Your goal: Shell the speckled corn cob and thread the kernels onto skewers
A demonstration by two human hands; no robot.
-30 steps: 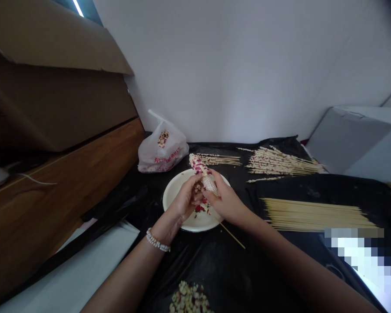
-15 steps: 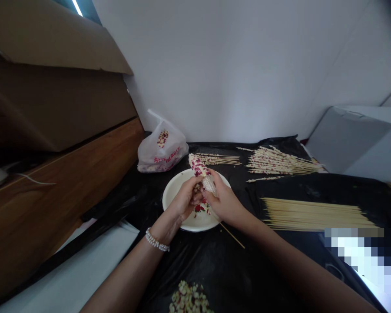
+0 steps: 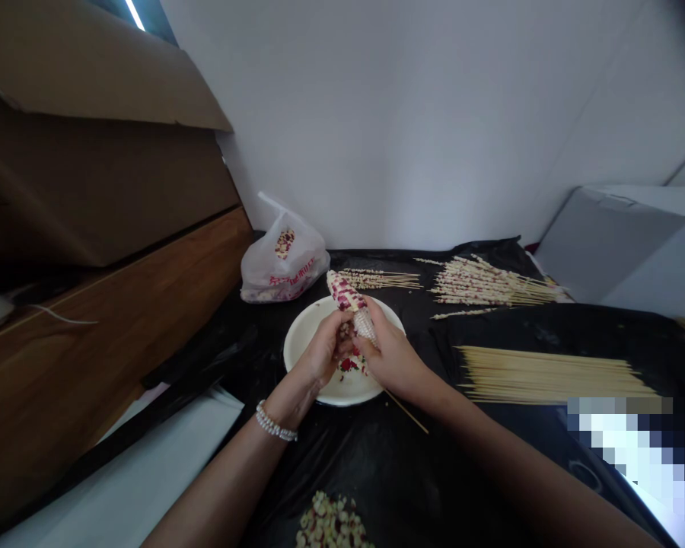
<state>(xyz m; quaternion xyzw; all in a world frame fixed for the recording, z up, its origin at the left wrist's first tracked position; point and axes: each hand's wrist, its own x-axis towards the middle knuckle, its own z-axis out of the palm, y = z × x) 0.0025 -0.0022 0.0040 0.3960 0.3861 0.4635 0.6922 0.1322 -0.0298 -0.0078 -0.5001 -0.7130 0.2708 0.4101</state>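
Corn cob [image 3: 348, 295] mid-frame, tilted over the bowl [image 3: 294, 342]. R hand [image 3: 396, 354]: fingers wrapped round its stripped lower end. L hand [image 3: 320, 354]: fingers curled alongside, prob. cupping loose kernels [image 3: 345, 330]; can't tell how tightly. Risk: L palm tips or overfills, kernels spill; slack R grip, cob twists. Textures: knobbly purple-&-cream top, pitted pale core, smooth round bowl w/ red print.

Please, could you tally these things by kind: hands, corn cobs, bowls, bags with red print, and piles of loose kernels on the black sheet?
Left hand and right hand: 2
Corn cob: 1
White bowl: 1
Bag with red print: 1
Kernel pile: 1
Total: 6
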